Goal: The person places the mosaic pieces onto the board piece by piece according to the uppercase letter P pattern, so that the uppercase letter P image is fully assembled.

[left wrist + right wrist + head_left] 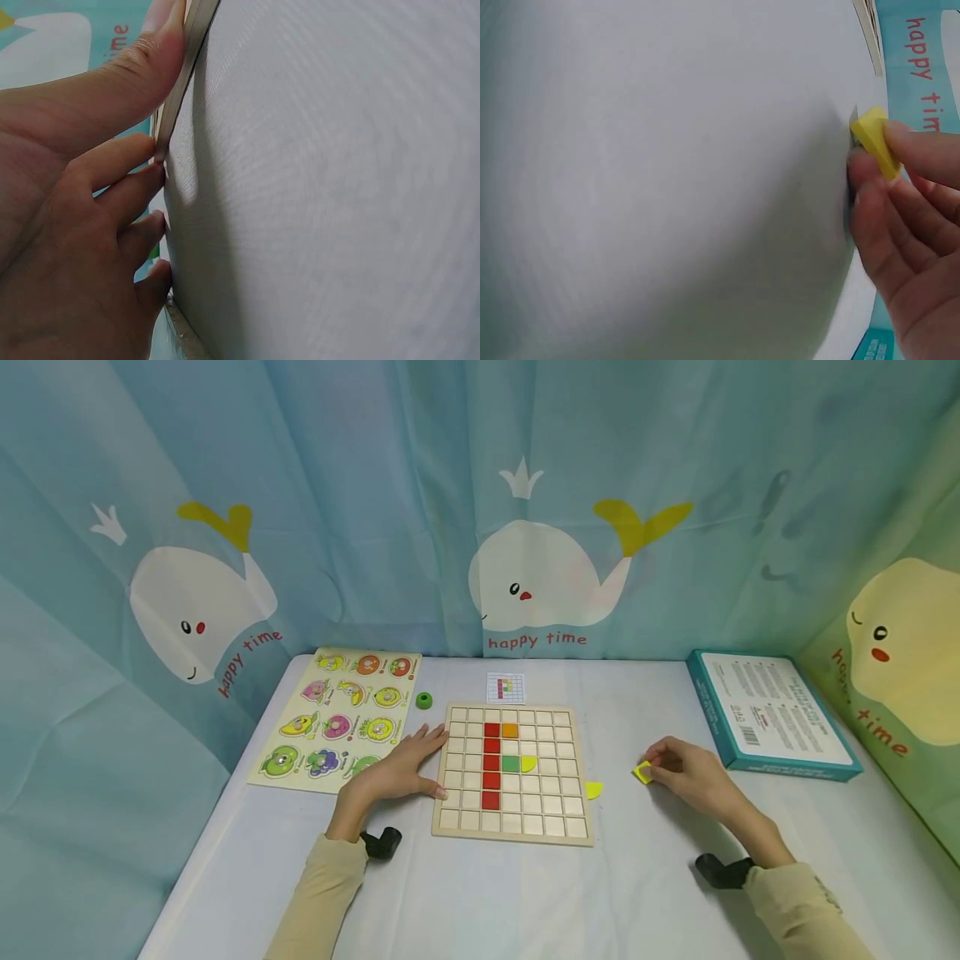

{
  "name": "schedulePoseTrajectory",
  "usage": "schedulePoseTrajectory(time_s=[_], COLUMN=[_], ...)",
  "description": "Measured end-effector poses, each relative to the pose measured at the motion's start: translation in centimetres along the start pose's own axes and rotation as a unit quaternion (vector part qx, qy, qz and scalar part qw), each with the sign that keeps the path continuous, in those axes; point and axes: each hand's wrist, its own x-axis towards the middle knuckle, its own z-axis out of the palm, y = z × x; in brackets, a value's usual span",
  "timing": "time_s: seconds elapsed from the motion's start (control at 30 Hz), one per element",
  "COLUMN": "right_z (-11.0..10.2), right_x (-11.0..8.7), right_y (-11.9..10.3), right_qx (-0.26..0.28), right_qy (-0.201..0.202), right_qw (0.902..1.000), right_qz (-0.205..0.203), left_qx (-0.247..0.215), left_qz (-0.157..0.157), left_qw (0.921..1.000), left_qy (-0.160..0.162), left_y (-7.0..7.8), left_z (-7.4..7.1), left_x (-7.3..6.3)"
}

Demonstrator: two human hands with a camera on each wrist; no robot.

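My left hand [397, 766] rests along the left edge of a wooden grid board [465, 838], thumb and fingers spread against its side. In the left wrist view the fingertips meet the board's edge [177, 97]. Out to the right of the board, my right hand [686, 777] pinches a small yellow block [877, 142] close over the table. On the grid stand a column of several red squares [491, 763], an orange square [510, 731], a green square [511, 764] and a yellow rounded piece [528, 764]. Another yellow rounded piece [594, 791] lies at the board's right edge.
A small pattern card [506, 687] lies behind the board, and a green bead-like piece [424, 700] sits at its upper left. A fruit puzzle board [311, 718] lies at the left. A teal box [776, 714] lies at the right back, before a curtain [390, 527].
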Motion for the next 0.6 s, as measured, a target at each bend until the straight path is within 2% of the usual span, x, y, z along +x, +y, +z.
schedulePoseTrajectory(time_s=[0.3, 0.6], right_z=[1.0, 1.9], right_x=[0.6, 1.7], right_y=[-0.8, -2.6], right_qx=[0.054, 0.087], right_qy=[0.002, -0.017], right_qw=[0.9984, 0.996], right_qz=[-0.016, -0.014], left_qx=[0.001, 0.005], left_qz=[0.002, 0.0], left_qw=[1.0, 1.0], left_qy=[0.001, -0.002], left_y=[0.0, 0.0], left_z=[0.0, 0.0], left_x=[0.0, 0.0])
